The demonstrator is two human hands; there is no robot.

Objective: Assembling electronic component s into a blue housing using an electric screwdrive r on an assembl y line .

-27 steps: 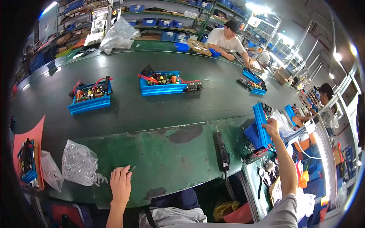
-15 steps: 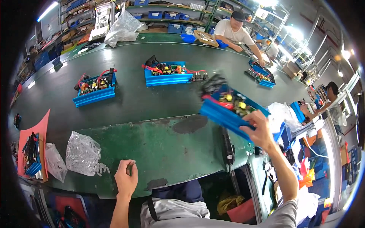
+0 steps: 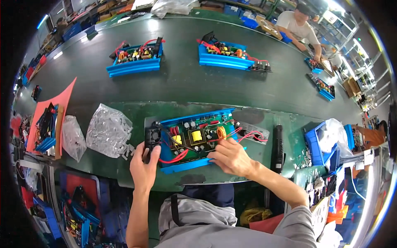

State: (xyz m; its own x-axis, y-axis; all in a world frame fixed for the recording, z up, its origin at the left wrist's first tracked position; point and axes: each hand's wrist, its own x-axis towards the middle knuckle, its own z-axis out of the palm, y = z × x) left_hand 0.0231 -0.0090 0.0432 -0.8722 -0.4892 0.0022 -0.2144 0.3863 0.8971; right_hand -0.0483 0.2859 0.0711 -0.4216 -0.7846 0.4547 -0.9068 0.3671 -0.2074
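Holding blue PCB unit (image 3: 194,138) on bench: left hand (image 3: 144,163) grips fan end, right hand (image 3: 231,157) pinches wires; cover not fitted.

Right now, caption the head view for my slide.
Both hands, left hand and right hand, steady a blue-cased circuit board on the green bench.

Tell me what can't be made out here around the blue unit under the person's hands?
Head view only:
- Left hand covers the black fan's lower edge; its grip is unclear.
- Right hand hides the blue tray's front right rim.
- Circuit board parts are too small to identify.
- The person's lap is cut off below.
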